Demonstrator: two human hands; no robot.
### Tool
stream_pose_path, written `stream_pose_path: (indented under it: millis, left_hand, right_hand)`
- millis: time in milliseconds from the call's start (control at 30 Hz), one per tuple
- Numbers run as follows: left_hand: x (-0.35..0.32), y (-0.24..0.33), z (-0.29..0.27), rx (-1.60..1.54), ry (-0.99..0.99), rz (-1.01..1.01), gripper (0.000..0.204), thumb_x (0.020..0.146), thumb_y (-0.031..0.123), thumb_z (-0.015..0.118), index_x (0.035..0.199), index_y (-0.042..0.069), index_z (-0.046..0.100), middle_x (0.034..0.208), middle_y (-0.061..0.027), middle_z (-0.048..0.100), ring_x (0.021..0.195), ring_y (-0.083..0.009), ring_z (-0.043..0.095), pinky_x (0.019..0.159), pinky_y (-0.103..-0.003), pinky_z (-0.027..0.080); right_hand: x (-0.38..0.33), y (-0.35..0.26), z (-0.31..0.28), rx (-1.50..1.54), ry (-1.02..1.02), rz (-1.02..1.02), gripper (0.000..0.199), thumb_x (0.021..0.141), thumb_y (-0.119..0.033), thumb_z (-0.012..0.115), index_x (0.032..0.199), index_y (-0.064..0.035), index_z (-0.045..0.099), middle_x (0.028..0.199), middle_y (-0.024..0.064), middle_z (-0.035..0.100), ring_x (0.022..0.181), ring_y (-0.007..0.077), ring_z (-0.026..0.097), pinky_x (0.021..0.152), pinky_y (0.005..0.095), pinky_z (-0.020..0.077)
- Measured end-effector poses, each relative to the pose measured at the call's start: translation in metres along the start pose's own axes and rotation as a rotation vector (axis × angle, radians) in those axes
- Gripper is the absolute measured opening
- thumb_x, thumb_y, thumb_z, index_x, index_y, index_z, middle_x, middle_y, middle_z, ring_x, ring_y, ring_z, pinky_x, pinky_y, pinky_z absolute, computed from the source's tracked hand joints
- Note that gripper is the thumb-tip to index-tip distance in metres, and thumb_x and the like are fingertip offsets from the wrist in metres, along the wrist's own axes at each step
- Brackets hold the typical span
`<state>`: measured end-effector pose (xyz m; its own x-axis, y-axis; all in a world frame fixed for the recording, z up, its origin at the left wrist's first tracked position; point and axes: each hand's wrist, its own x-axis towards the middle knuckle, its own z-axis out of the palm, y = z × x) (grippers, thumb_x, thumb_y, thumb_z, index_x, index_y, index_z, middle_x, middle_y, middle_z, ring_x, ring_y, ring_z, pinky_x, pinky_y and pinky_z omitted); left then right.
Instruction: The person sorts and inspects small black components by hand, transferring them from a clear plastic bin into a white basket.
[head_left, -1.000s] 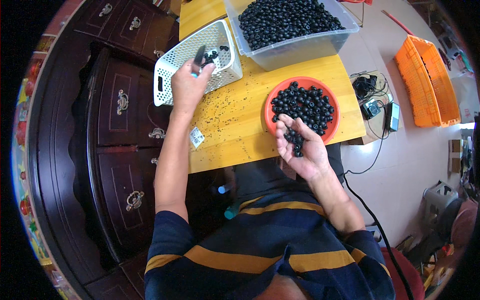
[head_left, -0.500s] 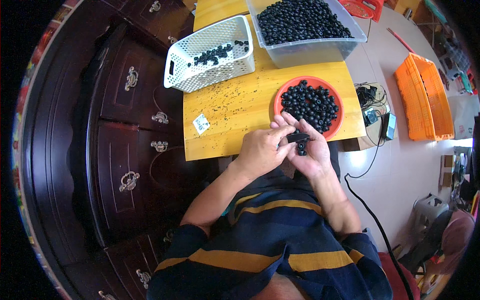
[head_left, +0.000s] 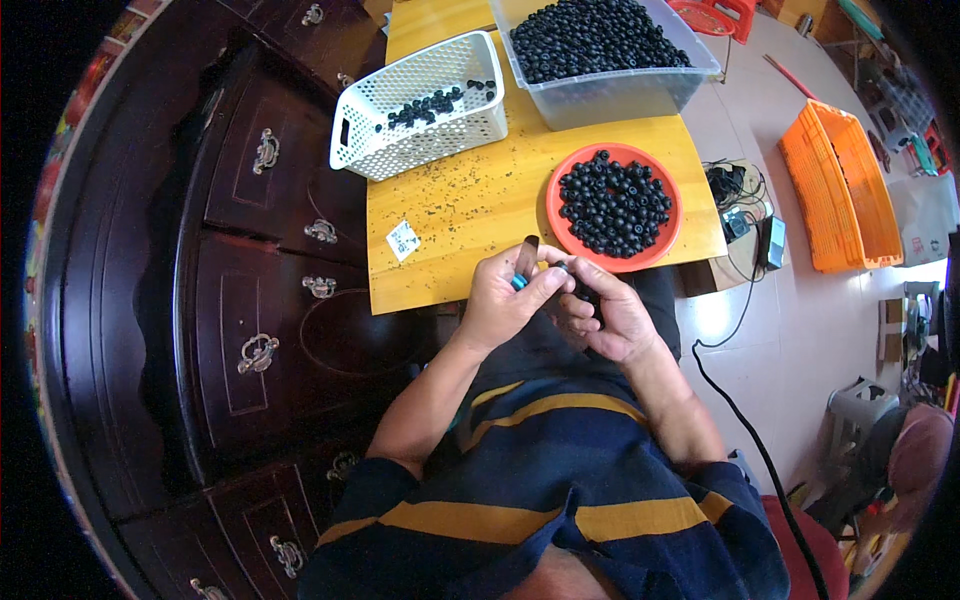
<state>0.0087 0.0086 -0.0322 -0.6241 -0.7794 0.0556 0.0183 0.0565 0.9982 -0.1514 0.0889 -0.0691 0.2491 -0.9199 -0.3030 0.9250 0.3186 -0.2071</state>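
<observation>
My left hand is closed round a small knife, its dark blade pointing up and away and a bit of blue handle showing between the fingers. Curled beside it, my right hand holds several small black round pieces with holes; one black piece sits at the fingertips where both hands meet. How many lie in the right palm is hidden by the fingers. Just beyond the hands, a red-orange round bowl on the table holds many of the same pieces.
On the yellow wooden table, strewn with dark crumbs, stand a white perforated basket with some black pieces and a clear plastic bin full of them. Dark drawers line the left. Orange crates and cables lie right.
My right hand has turned from an open palm to curled fingers over the black pieces. The knife, earlier laid across the palm, now points up from my left hand.
</observation>
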Motion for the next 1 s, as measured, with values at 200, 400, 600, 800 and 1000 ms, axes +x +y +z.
stream_pose_path:
  millis: [200, 400, 600, 800, 1000]
  left_hand:
    - [-0.009, 0.004, 0.002, -0.043, -0.003, -0.113, 0.02, 0.096, 0.009, 0.067, 0.114, -0.001, 0.07, 0.083, -0.0053, 0.074, 0.064, -0.0039, 0.058, 0.055, -0.02, 0.046]
    - [-0.005, 0.003, -0.002, -0.141, 0.004, -0.157, 0.017, 0.096, 0.011, 0.066, 0.108, 0.001, 0.071, 0.073, -0.0012, 0.067, 0.052, -0.0018, 0.048, 0.048, -0.019, 0.04]
    - [0.001, -0.007, -0.015, -0.006, 0.083, -0.006, 0.021, 0.094, 0.018, 0.071, 0.105, 0.001, 0.067, 0.069, 0.0034, 0.059, 0.053, -0.0076, 0.051, 0.05, -0.023, 0.042]
    - [0.002, 0.016, -0.014, 0.747, -0.013, 0.23, 0.045, 0.087, 0.048, 0.078, 0.089, 0.006, 0.061, 0.07, -0.0101, 0.065, 0.056, -0.025, 0.065, 0.054, -0.036, 0.051]
    - [0.005, 0.016, -0.018, 0.897, -0.074, 0.321, 0.045, 0.089, 0.049, 0.074, 0.085, 0.006, 0.059, 0.071, -0.0135, 0.065, 0.061, -0.0334, 0.066, 0.055, -0.042, 0.051]
  right_hand:
    - [-0.002, 0.003, -0.001, -0.081, -0.077, 0.037, 0.02, 0.104, -0.029, 0.061, 0.113, -0.0105, 0.06, 0.085, -0.0049, 0.053, 0.057, 0.0002, 0.038, 0.043, 0.014, 0.0296]
    - [-0.002, 0.004, 0.005, -0.074, -0.128, 0.039, 0.017, 0.104, -0.028, 0.061, 0.109, -0.012, 0.059, 0.085, -0.0056, 0.052, 0.056, -0.0009, 0.036, 0.043, 0.0136, 0.0286]
    - [0.001, 0.002, 0.001, 0.002, -0.146, 0.047, 0.017, 0.103, -0.028, 0.062, 0.107, -0.0117, 0.059, 0.082, -0.0049, 0.053, 0.056, -0.0001, 0.036, 0.043, 0.0143, 0.0285]
    - [0.003, 0.001, 0.002, -0.051, -0.022, 0.005, 0.014, 0.103, -0.027, 0.062, 0.102, -0.0128, 0.058, 0.08, -0.005, 0.052, 0.055, 0.001, 0.037, 0.042, 0.0151, 0.0287]
    - [0.004, 0.005, -0.003, -0.129, -0.073, -0.023, 0.012, 0.104, -0.024, 0.061, 0.101, -0.015, 0.055, 0.08, -0.0043, 0.052, 0.055, 0.0015, 0.038, 0.042, 0.0157, 0.0286]
